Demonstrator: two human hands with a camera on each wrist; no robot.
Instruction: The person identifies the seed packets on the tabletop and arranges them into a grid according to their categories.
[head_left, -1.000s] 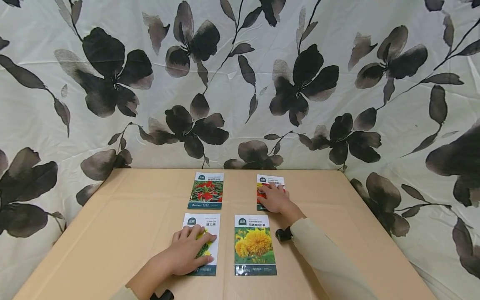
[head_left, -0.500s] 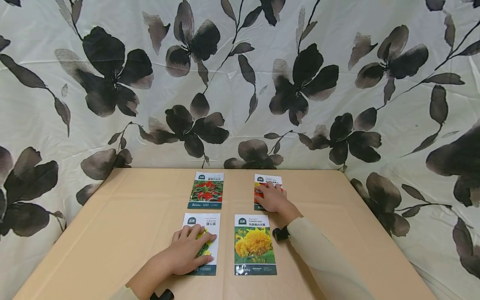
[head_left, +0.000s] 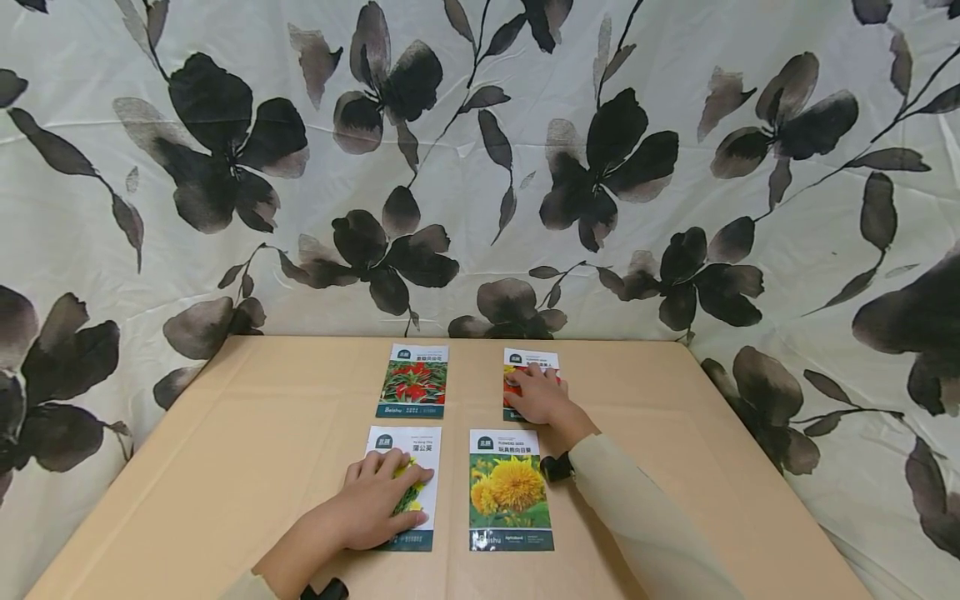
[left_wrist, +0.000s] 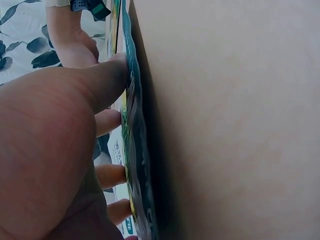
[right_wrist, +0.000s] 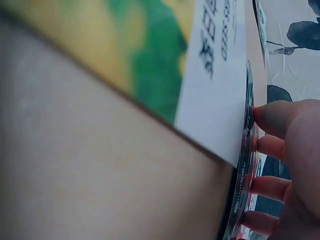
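Observation:
My left hand (head_left: 378,500) rests with spread fingers on a white seed packet (head_left: 424,446) with yellow flowers, at the front left. In the left wrist view its fingertips (left_wrist: 117,172) press down on the face of that packet (left_wrist: 132,115). Farther back on the right, my right hand (head_left: 542,395) lies over a seed packet with red flowers (head_left: 512,358) and covers most of its picture. The right wrist view has the fingertips (right_wrist: 257,184) touching the top of this packet (right_wrist: 242,175). Between the hands lies a sunflower seed packet (head_left: 511,492), flat and untouched.
A fourth packet with red blossoms (head_left: 412,383) lies at the back left, above the left hand's one. All lie on a light brown board (head_left: 225,467). Behind its far edge hangs a white cloth (head_left: 495,275) printed with dark flowers.
My right hand has slid the red-flower packet a little to the left, towards the back-left packet. The left hand and the other packets have stayed in place.

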